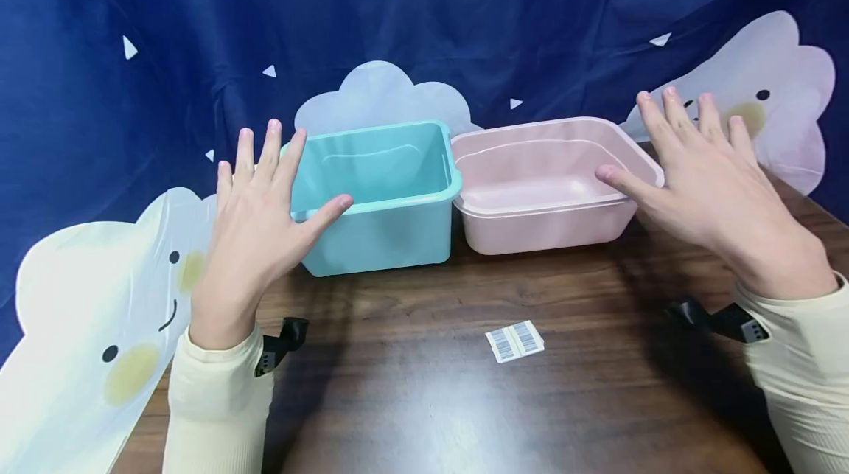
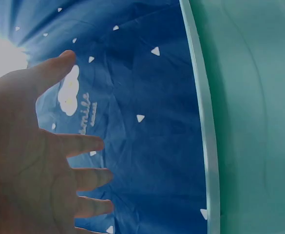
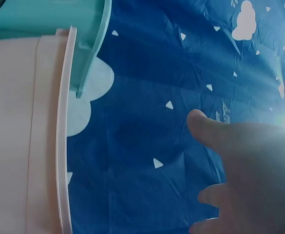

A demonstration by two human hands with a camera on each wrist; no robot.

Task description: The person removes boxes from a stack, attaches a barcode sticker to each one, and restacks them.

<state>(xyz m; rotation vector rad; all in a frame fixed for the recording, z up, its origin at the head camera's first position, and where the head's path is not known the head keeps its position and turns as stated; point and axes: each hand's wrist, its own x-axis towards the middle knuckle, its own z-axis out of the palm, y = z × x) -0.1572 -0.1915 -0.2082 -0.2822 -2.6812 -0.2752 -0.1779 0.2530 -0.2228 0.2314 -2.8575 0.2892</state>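
Note:
My left hand (image 1: pixel 255 227) is held up with its fingers spread, overlapping the left end of a turquoise plastic bin (image 1: pixel 378 234) in the head view. Nothing is in its grasp; the left wrist view shows the bare palm (image 2: pixel 25 165) beside the bin's rim (image 2: pixel 205 122). On the other side, my right hand (image 1: pixel 716 183) is raised with spread fingers near the right end of a pink plastic bin (image 1: pixel 537 231). It too holds nothing. Both bins stand side by side on the wooden table, open tops up, and the visible insides show no objects.
A small white label with barcodes (image 1: pixel 515 341) lies on the wooden table (image 1: pixel 411 371) in front of the bins. Behind them hangs a dark blue cloth (image 1: pixel 424 9) printed with clouds and white triangles. Black wrist mounts (image 1: pixel 281 345) stick out from both sleeves.

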